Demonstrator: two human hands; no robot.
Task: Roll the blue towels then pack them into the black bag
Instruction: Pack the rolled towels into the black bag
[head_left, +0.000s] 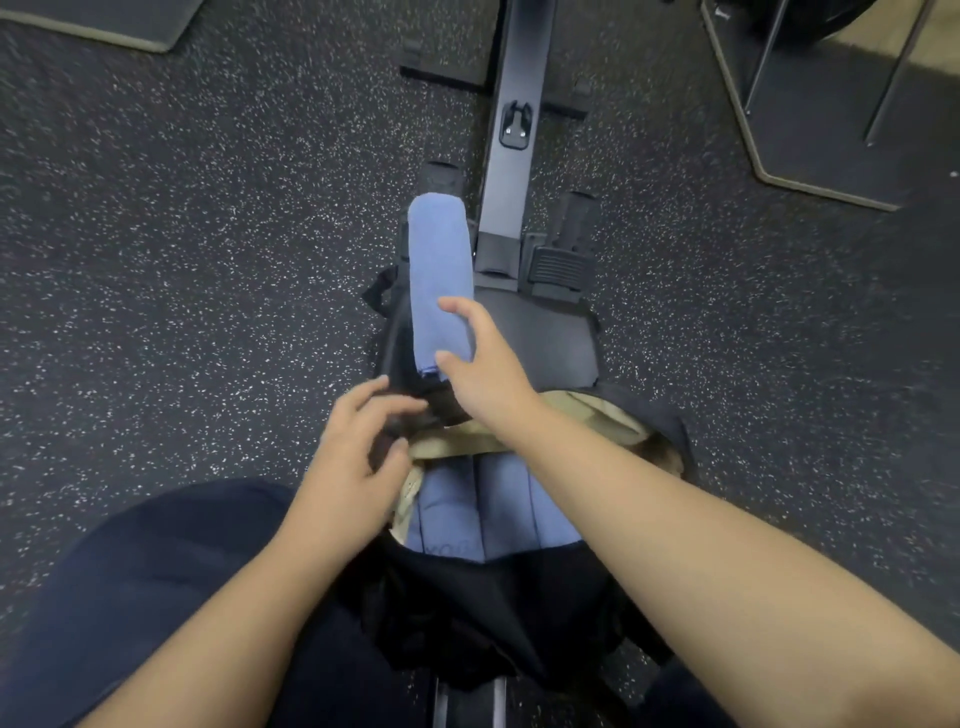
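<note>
Reaching forward, your right hand (480, 358) curls its grip around the near end of the rolled blue towel (439, 270), which lies on the rowing machine seat (550, 332) just beyond the black bag (467, 618). Your left hand (358, 441) pinches the bag's far rim. The towel is soft and light; hold mid-roll so it stays wound.

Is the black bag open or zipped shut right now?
Open: the black bag gapes, showing its tan lining and rolled blue towels inside.
</note>
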